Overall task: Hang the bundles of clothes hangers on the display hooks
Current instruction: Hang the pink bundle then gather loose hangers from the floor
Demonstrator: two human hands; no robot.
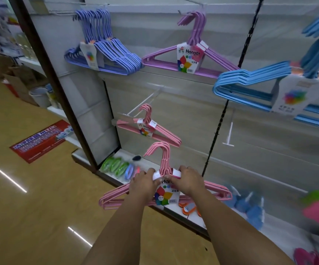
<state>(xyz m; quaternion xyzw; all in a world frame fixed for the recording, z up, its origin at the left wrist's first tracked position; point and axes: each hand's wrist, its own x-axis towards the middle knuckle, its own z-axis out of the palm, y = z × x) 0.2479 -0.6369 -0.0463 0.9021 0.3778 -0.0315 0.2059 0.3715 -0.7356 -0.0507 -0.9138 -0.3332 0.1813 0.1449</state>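
Both hands hold one pink hanger bundle (165,188) low in front of the white slatted display wall (193,111), above the bottom shelf edge. The left hand (142,185) curls its fingers round the white paper band at the bundle's neck from the left, and the right hand (188,181) pinches the same band from the right, thumb and fingers pressed on the wrap just under the hook stems. The bundle's hooks stand upright and free above the hands, and its shoulders spread wide to either side below them.

The bundle probably handles as light but awkward: thin coated wire, stiff enough to keep its shape, yet the loose stack can fan or twist wherever the band does not bind it. The neck, where the band gathers all the stems, looks like the right place to hold (the printed card below is only paper and would likely tear or slide). The coating looks smooth, so a firm pinch seems wiser than a loose one.

Another pink bundle (148,127) already hangs from a white display hook (145,101) just above. A bare hook (229,132) sticks out to the right, well apart from the hands. Higher up hang periwinkle-blue (105,50), lilac (191,52) and sky-blue (269,85) bundles.
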